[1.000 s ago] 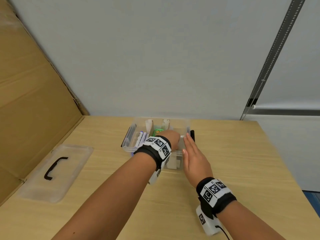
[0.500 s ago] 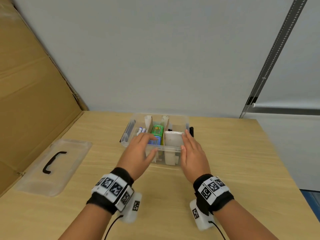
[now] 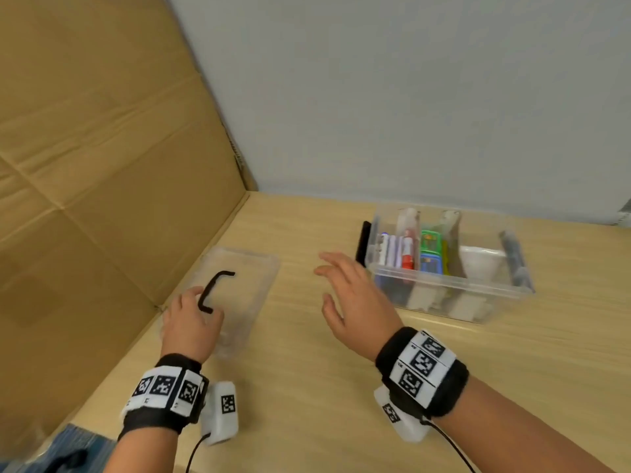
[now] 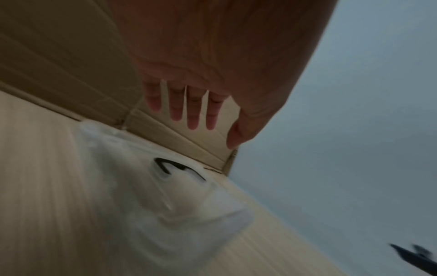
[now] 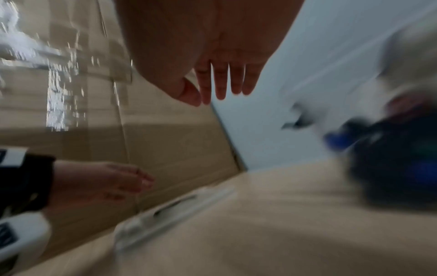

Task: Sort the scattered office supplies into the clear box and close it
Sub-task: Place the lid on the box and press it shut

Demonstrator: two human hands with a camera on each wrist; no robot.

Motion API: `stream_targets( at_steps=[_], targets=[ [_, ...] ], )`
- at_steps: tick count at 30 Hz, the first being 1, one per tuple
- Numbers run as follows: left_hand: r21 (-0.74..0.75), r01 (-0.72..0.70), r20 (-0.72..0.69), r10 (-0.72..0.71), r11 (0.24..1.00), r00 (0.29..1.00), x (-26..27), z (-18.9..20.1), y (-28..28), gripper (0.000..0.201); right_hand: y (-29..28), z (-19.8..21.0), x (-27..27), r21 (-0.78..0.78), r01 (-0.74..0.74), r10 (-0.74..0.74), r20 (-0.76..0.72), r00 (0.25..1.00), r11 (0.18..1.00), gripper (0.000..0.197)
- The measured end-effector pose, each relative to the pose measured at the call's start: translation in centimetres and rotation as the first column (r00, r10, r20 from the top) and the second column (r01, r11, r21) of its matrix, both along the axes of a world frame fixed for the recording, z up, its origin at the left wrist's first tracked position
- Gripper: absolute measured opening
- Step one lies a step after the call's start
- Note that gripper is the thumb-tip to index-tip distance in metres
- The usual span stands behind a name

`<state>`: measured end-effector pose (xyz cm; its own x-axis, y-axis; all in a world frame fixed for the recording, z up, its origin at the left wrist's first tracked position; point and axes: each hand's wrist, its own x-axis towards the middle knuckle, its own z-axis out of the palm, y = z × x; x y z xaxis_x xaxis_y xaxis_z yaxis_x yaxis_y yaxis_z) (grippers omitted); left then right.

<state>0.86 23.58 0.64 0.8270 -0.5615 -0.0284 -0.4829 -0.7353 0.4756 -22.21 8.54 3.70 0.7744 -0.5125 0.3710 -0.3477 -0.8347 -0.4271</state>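
With the supplies sitting in the clear box at right of frame, closing is the step in hand. Left hand hovers, fingers straight, over the lid at centre left; right hand hangs empty mid-frame. Next: grip the lid's black handle, carry it right. Wrist views are blurred.

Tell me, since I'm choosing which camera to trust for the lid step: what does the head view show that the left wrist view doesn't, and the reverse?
Only the head view shows the clear box, with supplies standing in its compartments, and the right hand, open.

Only the left wrist view shows the left hand from beneath, fingers straight and holding nothing.

Both show the clear lid with its black handle lying flat on the table beside the cardboard wall.
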Motion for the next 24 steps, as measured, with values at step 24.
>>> stream_targets(
  at_steps=[24],
  targets=[
    [-0.317, -0.140, -0.306, 0.038, 0.938, 0.951, 5.7, -0.3, -0.4, 0.048, 1.8, -5.5, 12.2, 0.653, 0.095, 0.002, -0.146, 0.989, 0.751, 0.066]
  ],
)
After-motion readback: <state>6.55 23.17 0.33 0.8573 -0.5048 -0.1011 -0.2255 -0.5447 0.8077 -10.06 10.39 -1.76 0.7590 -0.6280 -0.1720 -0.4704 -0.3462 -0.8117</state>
